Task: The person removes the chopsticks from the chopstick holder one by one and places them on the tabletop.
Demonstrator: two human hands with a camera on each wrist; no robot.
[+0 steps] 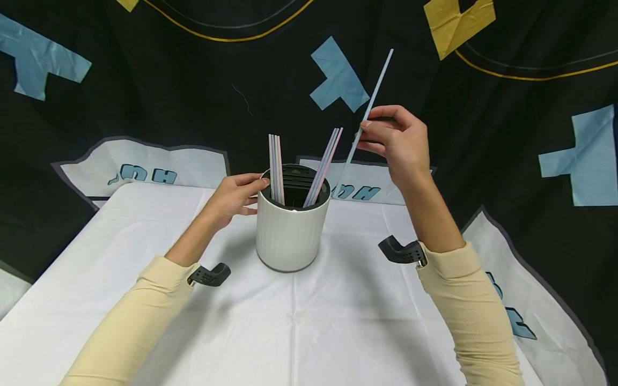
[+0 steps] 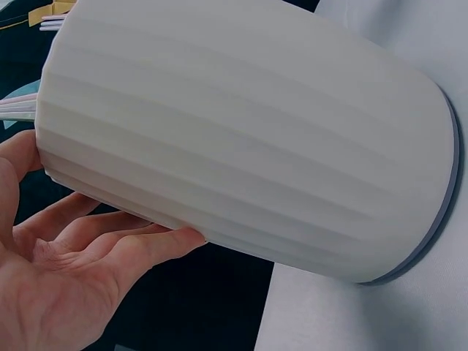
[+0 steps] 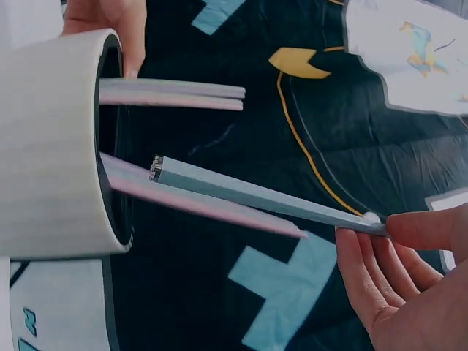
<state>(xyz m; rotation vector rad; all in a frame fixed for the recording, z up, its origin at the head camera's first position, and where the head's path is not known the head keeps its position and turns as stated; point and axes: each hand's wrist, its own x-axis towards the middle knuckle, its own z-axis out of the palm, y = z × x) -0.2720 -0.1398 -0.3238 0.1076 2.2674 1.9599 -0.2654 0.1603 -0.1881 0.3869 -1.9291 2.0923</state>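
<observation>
A white ribbed utensil holder (image 1: 291, 238) stands upright on the cloth, its dark inside holding two groups of pastel chopsticks: one at the left (image 1: 276, 169), one leaning right (image 1: 324, 169). My left hand (image 1: 236, 195) holds the holder at its upper left side, the thumb by the rim. In the left wrist view, that hand's fingers (image 2: 117, 241) lie along the ribbed wall. Up to the right of the holder, my right hand (image 1: 398, 139) pinches a single pale blue chopstick (image 1: 381, 78) between thumb and fingers. Its silvery end (image 3: 156, 168) faces the holder in the right wrist view.
White cloth (image 1: 251, 332) covers the table. Behind it hangs a black backdrop (image 1: 217, 91) with blue and yellow shapes and white lettered panels. A dark strap piece (image 1: 403, 250) juts from the right cuff, another (image 1: 210, 275) from the left.
</observation>
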